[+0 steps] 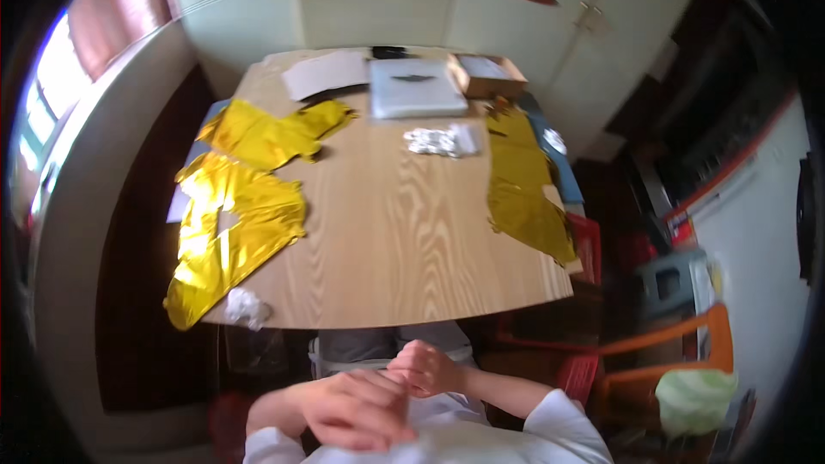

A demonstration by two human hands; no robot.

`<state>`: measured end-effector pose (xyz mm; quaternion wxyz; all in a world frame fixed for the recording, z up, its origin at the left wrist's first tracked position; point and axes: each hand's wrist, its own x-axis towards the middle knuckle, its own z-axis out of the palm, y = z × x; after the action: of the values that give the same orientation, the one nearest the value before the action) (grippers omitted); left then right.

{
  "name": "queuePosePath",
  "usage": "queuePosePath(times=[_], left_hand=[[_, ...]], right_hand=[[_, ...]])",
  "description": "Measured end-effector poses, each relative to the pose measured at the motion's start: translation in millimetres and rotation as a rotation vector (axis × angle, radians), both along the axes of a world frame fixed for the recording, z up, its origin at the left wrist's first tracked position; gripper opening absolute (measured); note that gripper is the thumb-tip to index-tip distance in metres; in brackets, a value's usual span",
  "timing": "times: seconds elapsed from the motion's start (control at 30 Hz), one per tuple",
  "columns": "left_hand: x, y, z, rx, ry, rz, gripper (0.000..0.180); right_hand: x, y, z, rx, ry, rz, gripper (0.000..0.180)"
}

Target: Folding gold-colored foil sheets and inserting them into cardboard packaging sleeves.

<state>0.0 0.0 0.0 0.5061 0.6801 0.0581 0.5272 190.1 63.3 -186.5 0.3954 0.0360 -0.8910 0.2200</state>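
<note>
My left grip and right grip are curled close together, short of the table's near edge; I cannot tell whether either closes on something small. Left gold foil spreads along the table's left side, right gold foil along its right. I judge both feather-light, limp, slick and quick to tear: better pinched gently at outer margins, two-handed. The crumpled white wad at the table's near left corner should squash softly; a loose top pinch suits.
</note>
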Motion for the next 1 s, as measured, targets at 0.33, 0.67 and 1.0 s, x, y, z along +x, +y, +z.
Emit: queuePosePath(times=[0.33, 0.67, 1.0], left_hand=[[-14, -19, 85, 0.296, -0.385, -0.227, 0.024], [-38, -12, 70, 0.288, -0.308, -0.251, 0.022], [-122, -23, 50, 0.388, 0.155, -0.273, 0.024]], right_hand=[[-79, 65, 91, 0.131, -0.23, -0.156, 0.024], [-147, 109, 69, 0.047, -0.41, -0.09, 0.032], [-272, 176, 29, 0.085, -0.58, -0.237, 0.06]])
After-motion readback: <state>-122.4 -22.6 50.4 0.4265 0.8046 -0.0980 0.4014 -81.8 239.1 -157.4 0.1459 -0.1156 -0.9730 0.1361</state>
